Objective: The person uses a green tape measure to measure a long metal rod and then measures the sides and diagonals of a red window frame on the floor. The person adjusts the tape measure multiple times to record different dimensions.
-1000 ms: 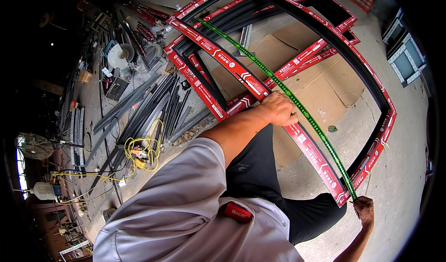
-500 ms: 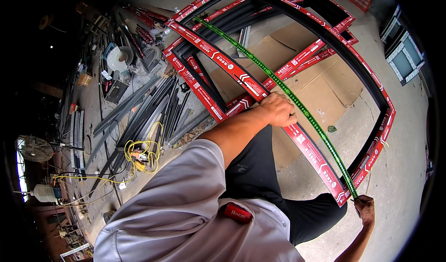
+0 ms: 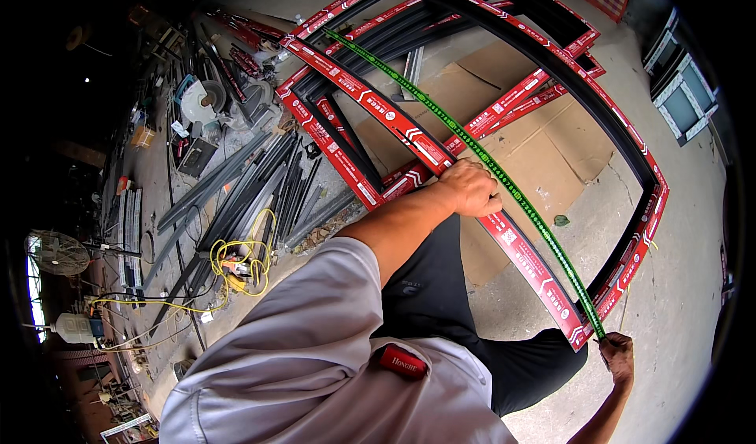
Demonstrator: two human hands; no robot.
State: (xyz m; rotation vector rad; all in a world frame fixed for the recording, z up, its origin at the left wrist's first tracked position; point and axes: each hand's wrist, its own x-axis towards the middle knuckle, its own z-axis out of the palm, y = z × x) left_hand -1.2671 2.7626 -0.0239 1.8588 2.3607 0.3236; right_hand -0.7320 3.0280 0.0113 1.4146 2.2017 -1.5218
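Observation:
A large window frame (image 3: 394, 115) with dark profiles and red printed film leans up in front of me. My left hand (image 3: 470, 188) is closed round its near bar, about midway along. A green tape measure blade (image 3: 516, 195) stretches across the frame beside that bar, from the far left corner to the near right corner. At the near right corner my right hand (image 3: 617, 357) is closed on the tape's near end. The fingers hide most of what is in that hand, so the tape's case cannot be made out.
More red-filmed frames (image 3: 335, 156) lie behind, over flattened cardboard (image 3: 555, 148) on the concrete floor. Metal profiles (image 3: 252, 188), a yellow cable (image 3: 264, 243) and a cut-off saw (image 3: 203, 101) crowd the left. Glazed panels (image 3: 685, 101) stand at the far right.
The tape blade has shifted slightly left, a little nearer the bar under my left hand. Both hands keep their grips almost in the same place.

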